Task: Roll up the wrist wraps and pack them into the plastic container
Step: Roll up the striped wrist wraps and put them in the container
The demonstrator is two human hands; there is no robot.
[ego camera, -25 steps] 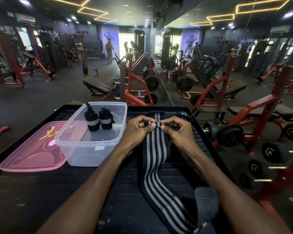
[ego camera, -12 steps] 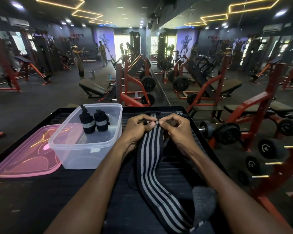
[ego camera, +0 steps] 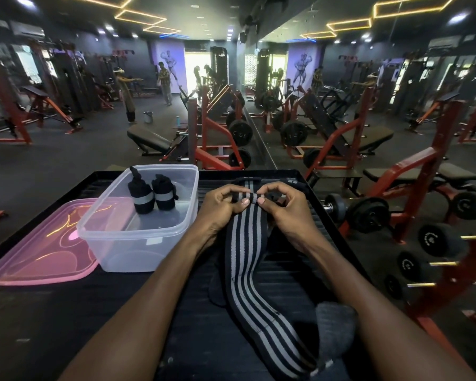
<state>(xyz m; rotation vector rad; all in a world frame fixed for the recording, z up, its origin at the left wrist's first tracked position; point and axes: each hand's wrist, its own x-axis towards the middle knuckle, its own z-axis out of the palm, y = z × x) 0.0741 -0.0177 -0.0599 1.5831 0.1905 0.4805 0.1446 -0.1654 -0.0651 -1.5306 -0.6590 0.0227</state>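
A long black wrist wrap with grey stripes (ego camera: pixel 249 259) lies along the black table (ego camera: pixel 39 325), running from my hands toward me, with a grey hook-and-loop patch (ego camera: pixel 333 328) at its near end. My left hand (ego camera: pixel 220 209) and my right hand (ego camera: pixel 283 209) pinch its far end, which is curled into a small tight roll between the fingertips. The clear plastic container (ego camera: pixel 140 243) stands left of my hands. Inside it two rolled black wraps (ego camera: pixel 140 192) (ego camera: pixel 164 195) stand upright.
The pink lid (ego camera: pixel 39 259) lies flat left of the container. Another dark wrap (ego camera: pixel 261 181) lies beyond my hands near the table's far edge. Dumbbells (ego camera: pixel 368 214) on a red rack stand right of the table. Gym benches and people fill the room behind.
The far end of the striped wrap has been turned over into a small roll between my fingertips. My head has tilted slightly, shifting the view.
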